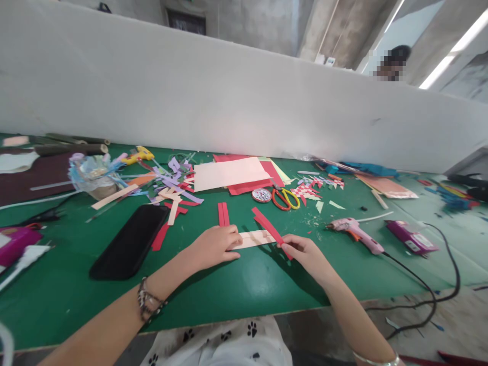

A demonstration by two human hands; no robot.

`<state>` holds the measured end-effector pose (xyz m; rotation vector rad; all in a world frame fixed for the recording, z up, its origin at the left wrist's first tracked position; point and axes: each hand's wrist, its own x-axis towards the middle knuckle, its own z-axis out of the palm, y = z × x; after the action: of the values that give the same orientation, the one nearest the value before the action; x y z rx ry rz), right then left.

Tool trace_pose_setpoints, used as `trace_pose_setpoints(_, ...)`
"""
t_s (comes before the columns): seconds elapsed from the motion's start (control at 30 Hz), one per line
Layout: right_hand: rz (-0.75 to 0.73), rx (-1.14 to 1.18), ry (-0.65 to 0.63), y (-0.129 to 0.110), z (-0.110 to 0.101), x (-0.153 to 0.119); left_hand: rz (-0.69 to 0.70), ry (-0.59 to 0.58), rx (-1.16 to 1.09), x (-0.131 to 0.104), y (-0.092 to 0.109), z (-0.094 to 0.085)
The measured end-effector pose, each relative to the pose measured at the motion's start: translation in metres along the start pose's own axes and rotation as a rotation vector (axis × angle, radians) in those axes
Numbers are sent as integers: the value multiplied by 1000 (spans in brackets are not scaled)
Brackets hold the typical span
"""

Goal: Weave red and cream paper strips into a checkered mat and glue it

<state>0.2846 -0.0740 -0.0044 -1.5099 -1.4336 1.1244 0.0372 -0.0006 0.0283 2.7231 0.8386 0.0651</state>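
Observation:
My left hand [215, 246] is closed over the left end of some pale cream paper strips [252, 240], pressing them to the green table [244, 290]. Red paper strips [223, 212] stick out from behind its fingers, pointing away from me. My right hand [305, 255] pinches a folded red paper strip [268, 224] between thumb and fingers. That strip lies slanted across the right end of the cream ones. Whether it is joined to them I cannot tell.
Left of my hands lies a black phone [129, 243], with loose paper strips [175, 190] behind it. Farther back are paper sheets [231, 174], scissors [284, 198] and a small round tin [261, 195]. On the right rests a pink glue gun [358, 234] with a trailing cord.

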Motion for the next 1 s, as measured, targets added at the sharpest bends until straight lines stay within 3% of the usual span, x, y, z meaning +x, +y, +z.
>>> trace_pose_setpoints(0.4,34,228,-25,-2,7,-12,-77,45,-152,4,-6,12)
trace_pose_setpoints(0.57,59,336,-98,0,7,-19,-91,79,-139,4,-7,14)
trace_pose_setpoints(0.8,-20,295,-229,2,2,-22,-73,127,-175,2,-8,16)
trace_pose_setpoints(1.0,-11,213,-266,9,-3,-27,-71,139,-195,4,-10,18)
